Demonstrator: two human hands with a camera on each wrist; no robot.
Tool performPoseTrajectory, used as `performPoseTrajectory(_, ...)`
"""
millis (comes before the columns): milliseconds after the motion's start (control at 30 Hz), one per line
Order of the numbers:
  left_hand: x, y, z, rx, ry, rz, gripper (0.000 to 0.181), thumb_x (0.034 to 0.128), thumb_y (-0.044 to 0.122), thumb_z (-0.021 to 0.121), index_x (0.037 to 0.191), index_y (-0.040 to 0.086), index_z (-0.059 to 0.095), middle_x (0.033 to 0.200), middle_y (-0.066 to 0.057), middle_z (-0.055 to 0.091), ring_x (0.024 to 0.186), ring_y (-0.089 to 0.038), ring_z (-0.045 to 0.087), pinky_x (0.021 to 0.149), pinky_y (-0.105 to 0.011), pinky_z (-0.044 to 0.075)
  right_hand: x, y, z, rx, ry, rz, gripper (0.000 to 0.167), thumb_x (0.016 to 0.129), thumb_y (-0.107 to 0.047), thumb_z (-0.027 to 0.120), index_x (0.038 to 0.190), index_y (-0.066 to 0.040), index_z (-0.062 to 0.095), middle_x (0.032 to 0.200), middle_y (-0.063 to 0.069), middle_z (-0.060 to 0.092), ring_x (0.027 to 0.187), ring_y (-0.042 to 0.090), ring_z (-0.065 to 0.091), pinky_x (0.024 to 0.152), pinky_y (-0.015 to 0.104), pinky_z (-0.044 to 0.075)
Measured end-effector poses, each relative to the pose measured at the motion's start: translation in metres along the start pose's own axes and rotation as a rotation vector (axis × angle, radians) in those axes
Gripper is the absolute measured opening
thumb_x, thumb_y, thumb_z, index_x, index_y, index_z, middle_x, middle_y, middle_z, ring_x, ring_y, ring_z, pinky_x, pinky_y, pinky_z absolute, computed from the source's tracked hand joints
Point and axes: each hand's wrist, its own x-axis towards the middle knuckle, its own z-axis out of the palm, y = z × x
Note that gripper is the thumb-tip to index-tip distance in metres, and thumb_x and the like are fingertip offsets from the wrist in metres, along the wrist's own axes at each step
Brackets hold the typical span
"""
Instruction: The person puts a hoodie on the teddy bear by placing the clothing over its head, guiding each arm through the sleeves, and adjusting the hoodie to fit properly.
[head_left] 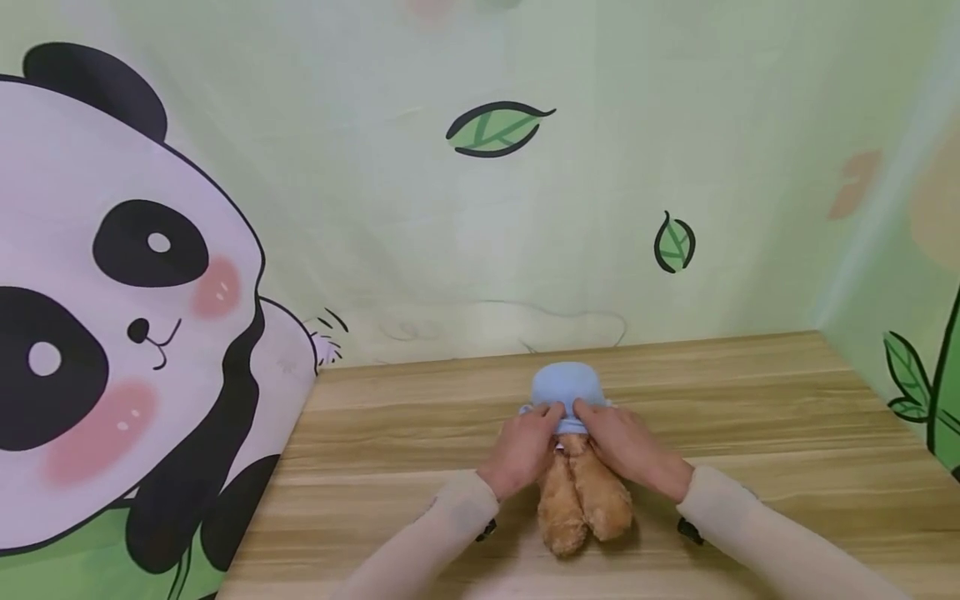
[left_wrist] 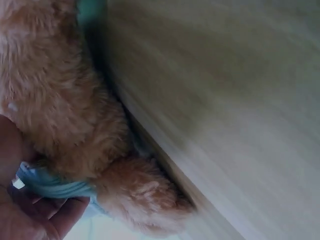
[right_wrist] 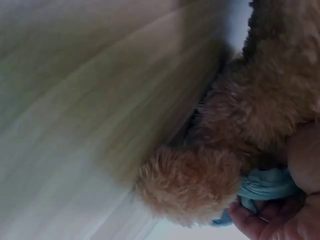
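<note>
A brown plush toy (head_left: pixel 564 510) lies on the wooden table with its two furry limbs pointing toward me. Light blue cloth (head_left: pixel 567 382), like a small garment, covers its far end. My left hand (head_left: pixel 522 443) pinches the cloth's near edge from the left, and my right hand (head_left: pixel 636 446) does the same from the right. In the left wrist view, thumb and fingers hold the gathered hem of the blue cloth (left_wrist: pixel 60 186) beside the fur (left_wrist: pixel 60 100). The right wrist view shows the bunched cloth (right_wrist: pixel 270 184) between the fingers, close to a furry limb (right_wrist: pixel 192 182). The toy's head cannot be made out.
The wooden table (head_left: pixel 750 400) reaches back to a pale green fabric backdrop (head_left: pixel 360 183) printed with leaves. A large printed panda (head_left: pixel 187 183) fills the left side. Another printed panel (head_left: pixel 907 275) borders the table's right edge.
</note>
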Motion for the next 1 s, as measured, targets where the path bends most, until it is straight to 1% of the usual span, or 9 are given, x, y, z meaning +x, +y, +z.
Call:
performPoseTrajectory(67, 0.000, 0.003, 0.000, 0.047, -0.001, -0.012, 0.025, 0.0880, 0.018, 0.070, 0.107, 0.017, 0.054, 0.094, -0.001, 0.065, 0.076, -0.020, 0.065, 0.057, -0.033, 0.051, -0.002, -0.002, 0.002, -0.010, 0.026, -0.005, 0.017, 0.090, -0.006, 0.065, 0.097, -0.012, 0.052, 0.068, 0.003, 0.057, 0.056, 0.021, 0.057, 0.044, 0.032, 0.040)
performPoseTrajectory(167, -0.001, 0.006, -0.001, 0.104, 0.003, -0.025, 0.023, 0.0841, 0.021, 0.073, 0.104, 0.021, 0.061, 0.090, 0.001, 0.066, 0.070, -0.020, 0.064, 0.053, -0.032, 0.049, -0.003, -0.004, 0.004, -0.014, 0.081, -0.018, 0.023, 0.081, -0.004, 0.072, 0.089, -0.015, 0.055, 0.069, 0.003, 0.061, 0.059, 0.023, 0.060, 0.046, 0.036, 0.043)
performPoseTrajectory(233, -0.001, 0.007, -0.001, 0.102, 0.011, -0.031, 0.020, 0.0816, 0.020, 0.074, 0.098, 0.022, 0.063, 0.088, 0.002, 0.067, 0.069, -0.020, 0.064, 0.054, -0.032, 0.049, -0.003, -0.005, 0.006, -0.020, 0.119, -0.023, 0.027, 0.074, -0.002, 0.075, 0.084, -0.016, 0.054, 0.068, 0.003, 0.060, 0.059, 0.023, 0.059, 0.046, 0.036, 0.042)
performPoseTrajectory(333, -0.002, 0.005, -0.003, 0.039, 0.041, -0.024, 0.014, 0.0838, 0.018, 0.072, 0.093, 0.020, 0.062, 0.086, 0.002, 0.065, 0.073, -0.016, 0.064, 0.060, -0.030, 0.051, -0.003, -0.005, 0.004, -0.010, 0.148, -0.004, 0.027, 0.071, 0.000, 0.074, 0.081, -0.015, 0.054, 0.069, 0.002, 0.055, 0.057, 0.019, 0.053, 0.045, 0.031, 0.037)
performPoseTrajectory(467, -0.009, -0.001, -0.009, -0.076, 0.081, -0.003, 0.012, 0.0892, 0.018, 0.069, 0.095, 0.016, 0.058, 0.086, 0.002, 0.062, 0.073, -0.013, 0.062, 0.063, -0.026, 0.051, -0.007, -0.004, -0.005, 0.001, 0.138, 0.002, 0.021, 0.076, -0.005, 0.076, 0.089, -0.012, 0.061, 0.078, 0.002, 0.053, 0.058, 0.012, 0.044, 0.048, 0.025, 0.034)
performPoseTrajectory(633, -0.018, -0.004, -0.017, -0.148, 0.054, -0.002, 0.022, 0.0876, 0.026, 0.067, 0.105, 0.015, 0.059, 0.090, 0.001, 0.062, 0.068, -0.011, 0.058, 0.057, -0.023, 0.046, -0.014, -0.002, -0.012, 0.026, 0.118, -0.035, 0.020, 0.079, -0.018, 0.078, 0.095, -0.012, 0.067, 0.090, 0.000, 0.059, 0.065, 0.008, 0.051, 0.055, 0.023, 0.043)
performPoseTrajectory(733, -0.018, -0.003, -0.019, -0.190, 0.044, -0.017, 0.022, 0.0886, 0.028, 0.066, 0.105, 0.014, 0.060, 0.097, 0.000, 0.059, 0.075, -0.011, 0.055, 0.062, -0.023, 0.046, -0.015, -0.001, -0.015, 0.049, 0.102, -0.018, 0.024, 0.079, -0.022, 0.080, 0.094, -0.013, 0.064, 0.087, -0.003, 0.060, 0.068, 0.008, 0.054, 0.058, 0.024, 0.045)
performPoseTrajectory(833, -0.017, -0.001, -0.020, -0.178, 0.065, -0.021, 0.017, 0.0894, 0.025, 0.069, 0.099, 0.014, 0.060, 0.098, 0.000, 0.055, 0.083, -0.012, 0.052, 0.067, -0.023, 0.048, -0.013, -0.003, -0.016, 0.046, 0.078, 0.016, 0.029, 0.077, -0.026, 0.083, 0.091, -0.016, 0.059, 0.080, -0.006, 0.058, 0.067, 0.008, 0.052, 0.056, 0.024, 0.042)
performPoseTrajectory(1000, -0.014, 0.005, -0.016, -0.063, 0.071, 0.005, 0.013, 0.0871, 0.018, 0.070, 0.090, 0.017, 0.057, 0.087, 0.003, 0.055, 0.080, -0.012, 0.055, 0.067, -0.023, 0.048, -0.008, -0.013, -0.012, -0.048, 0.069, 0.012, 0.032, 0.076, -0.024, 0.082, 0.081, -0.016, 0.052, 0.070, -0.005, 0.055, 0.066, 0.015, 0.052, 0.059, 0.030, 0.041)
